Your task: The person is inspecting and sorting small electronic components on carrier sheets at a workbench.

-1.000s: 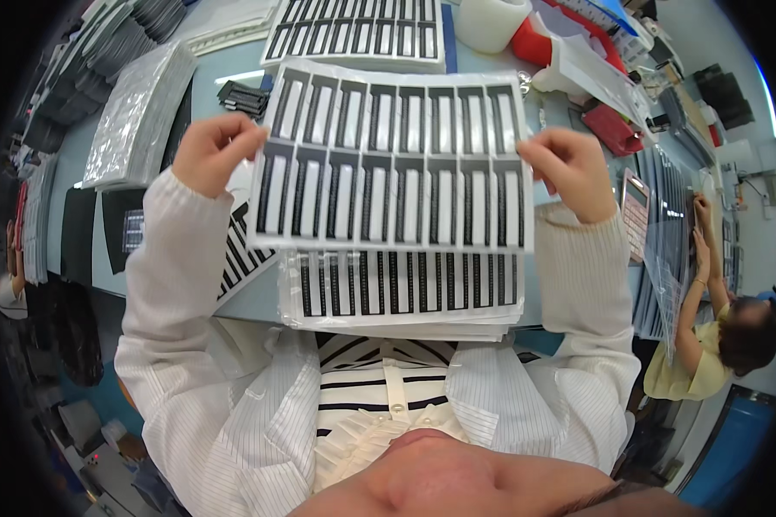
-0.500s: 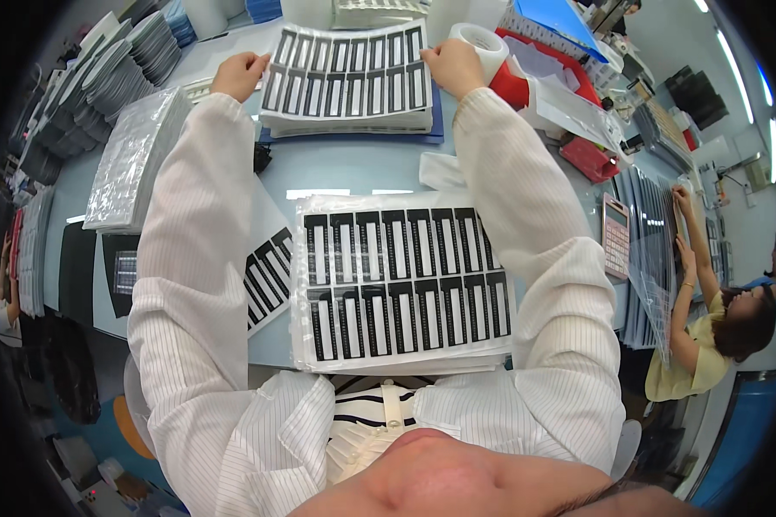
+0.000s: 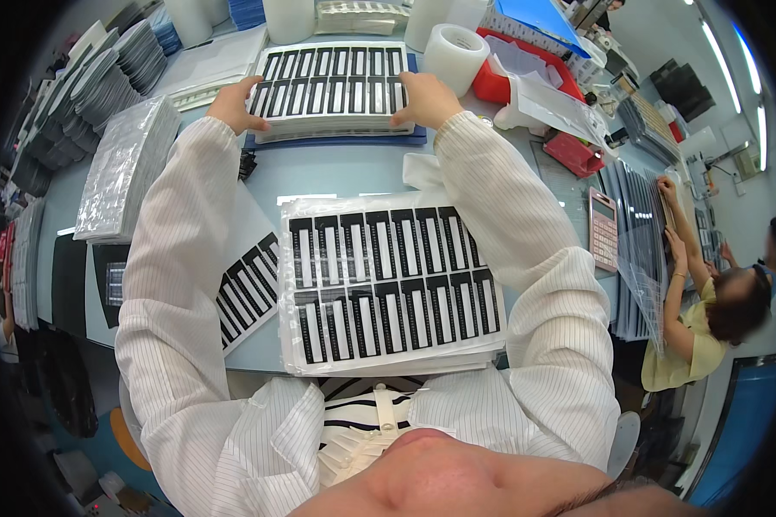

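At the far side of the table, a stack of white sheets (image 3: 336, 86) printed with two rows of black-framed strips lies on a blue board (image 3: 336, 139). My left hand (image 3: 234, 104) grips its left edge, thumb near the front corner. Against the right edge, my right hand (image 3: 428, 100) does the same. The top sheet lies flat and lines up with those beneath. Closer to me sits a second pile of such sheets (image 3: 394, 289), with shiny clear film at its left. Partly under my left sleeve, a loose printed sheet (image 3: 250, 289) lies at an angle.
A plastic-wrapped pile (image 3: 128, 168) stands on the left, before rows of grey stacks (image 3: 116, 86). Clear tape rolls (image 3: 454, 60) and a red tray (image 3: 493, 84) are at the back right. A pink calculator (image 3: 603, 228) lies beside grey panels (image 3: 634, 258), where another person (image 3: 694, 332) works.
The curved top sheet held up by its edges now lies flat on the far stack. My hands have shifted from pinching its sides to gripping the stack's edges.
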The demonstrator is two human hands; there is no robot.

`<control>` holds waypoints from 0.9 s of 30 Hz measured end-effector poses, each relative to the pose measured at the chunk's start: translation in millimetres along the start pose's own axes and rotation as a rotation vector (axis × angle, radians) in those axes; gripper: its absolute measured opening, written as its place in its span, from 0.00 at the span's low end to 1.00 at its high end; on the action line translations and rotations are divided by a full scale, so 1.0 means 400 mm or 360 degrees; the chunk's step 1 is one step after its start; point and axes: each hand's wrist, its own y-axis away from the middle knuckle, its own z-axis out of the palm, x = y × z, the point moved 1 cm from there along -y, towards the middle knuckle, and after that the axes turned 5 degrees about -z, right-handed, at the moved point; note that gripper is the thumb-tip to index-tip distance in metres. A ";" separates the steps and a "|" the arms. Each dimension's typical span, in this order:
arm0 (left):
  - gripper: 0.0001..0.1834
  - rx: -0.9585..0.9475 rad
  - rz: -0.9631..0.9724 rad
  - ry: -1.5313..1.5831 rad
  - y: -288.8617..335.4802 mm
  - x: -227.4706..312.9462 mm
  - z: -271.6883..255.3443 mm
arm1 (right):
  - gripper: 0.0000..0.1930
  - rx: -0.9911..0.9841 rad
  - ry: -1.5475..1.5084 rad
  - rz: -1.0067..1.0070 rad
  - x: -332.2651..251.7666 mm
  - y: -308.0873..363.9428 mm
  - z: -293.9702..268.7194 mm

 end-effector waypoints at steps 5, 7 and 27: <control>0.44 0.0158 0.0095 -0.0078 0.023 -0.001 0.005 | 0.37 0.0218 -0.0067 -0.0078 -0.011 0.038 -0.019; 0.37 0.0336 0.0201 -0.0096 0.075 0.006 0.000 | 0.29 0.0377 0.0014 -0.0169 -0.030 0.079 -0.031; 0.23 0.0017 0.0833 0.0099 0.449 0.061 0.065 | 0.13 0.0310 -0.0747 -0.0716 -0.357 0.272 0.129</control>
